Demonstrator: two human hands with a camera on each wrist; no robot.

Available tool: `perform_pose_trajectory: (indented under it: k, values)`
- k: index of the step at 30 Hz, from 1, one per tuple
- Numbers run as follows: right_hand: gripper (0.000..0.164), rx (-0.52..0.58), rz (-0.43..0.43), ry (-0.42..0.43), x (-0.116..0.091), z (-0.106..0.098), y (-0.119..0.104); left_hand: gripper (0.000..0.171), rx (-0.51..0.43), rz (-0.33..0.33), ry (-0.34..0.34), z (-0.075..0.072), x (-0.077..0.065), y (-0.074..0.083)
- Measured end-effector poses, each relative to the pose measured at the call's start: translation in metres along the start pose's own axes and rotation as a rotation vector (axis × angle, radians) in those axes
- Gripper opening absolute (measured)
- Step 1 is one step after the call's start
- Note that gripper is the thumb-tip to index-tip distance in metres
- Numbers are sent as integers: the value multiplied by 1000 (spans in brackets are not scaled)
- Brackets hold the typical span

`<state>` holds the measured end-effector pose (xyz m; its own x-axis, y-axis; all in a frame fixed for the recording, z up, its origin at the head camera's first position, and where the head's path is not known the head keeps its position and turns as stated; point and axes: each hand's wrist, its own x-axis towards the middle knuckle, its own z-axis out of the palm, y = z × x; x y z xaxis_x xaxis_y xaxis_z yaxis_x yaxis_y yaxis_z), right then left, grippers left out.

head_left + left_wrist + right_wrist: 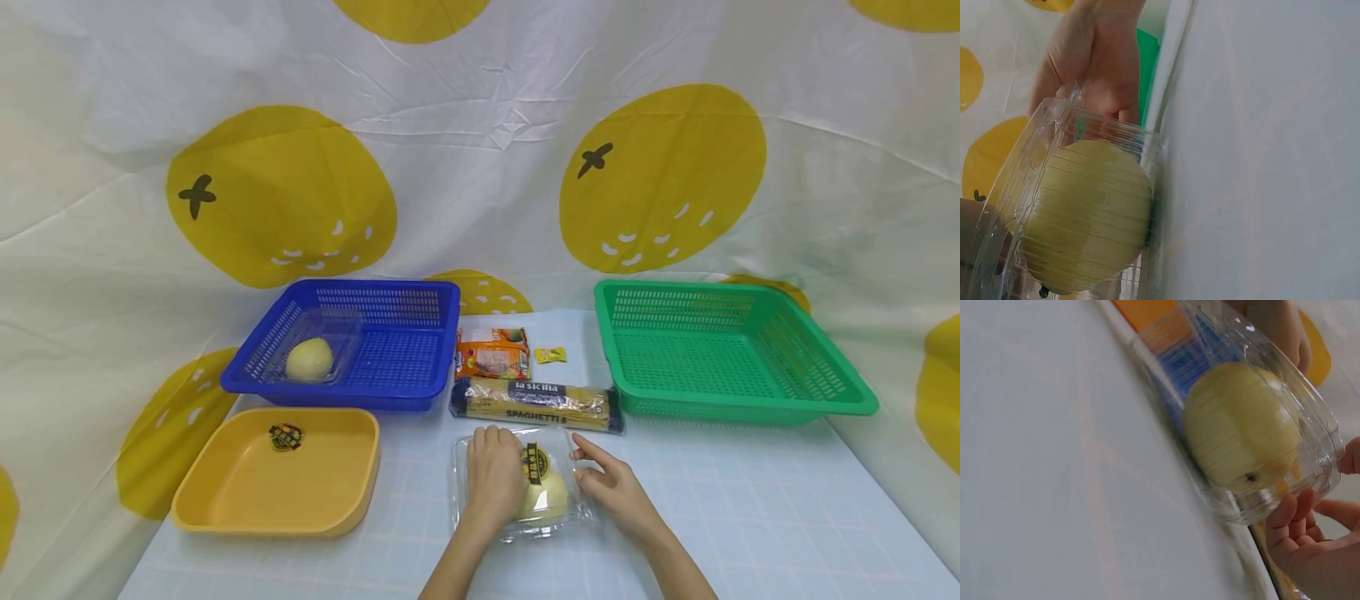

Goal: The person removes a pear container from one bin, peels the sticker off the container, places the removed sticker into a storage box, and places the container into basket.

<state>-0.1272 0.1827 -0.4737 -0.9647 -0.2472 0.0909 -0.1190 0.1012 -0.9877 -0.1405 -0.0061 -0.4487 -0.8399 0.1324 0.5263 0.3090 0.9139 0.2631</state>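
Note:
A clear plastic clamshell box [551,523] lies on the table before me, with a round pale yellow-green fruit [1088,215] inside. Its lid bears a black-and-gold sticker [536,463]. My left hand [495,475] rests on the lid's left part, fingers together and pointing to the far edge. At the box's right side, my right hand [611,487] has its thumb and fingers on the rim. The right wrist view shows curled fingertips [1284,512] against the wall of the box. Just beyond lies a spaghetti pack [536,402].
A blue basket [401,358] holds another boxed fruit [309,361] at the back left. In front of it stands a yellow tray [262,475] with a sticker inside. A green basket [690,362] stands at the right. An orange snack packet [492,354] and small yellow sachet [551,355] lie between the baskets.

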Motion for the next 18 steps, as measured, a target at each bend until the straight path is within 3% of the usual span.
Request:
perform_pose_trajectory:
  k: [3,10,14,18]
  values:
    - [55,0,-2,-2,0,0,0,13,-89,-19,4,0,-1,-2]
    - [55,-5,5,5,0,0,1,9,-432,-73,-29,-7,-4,-13]
    - [55,-4,19,13,-1,0,1,20,-488,-93,-113,-13,-4,-18]
    - [56,3,30,6,-1,0,0,20,-496,-103,-165,-16,-2,-19]
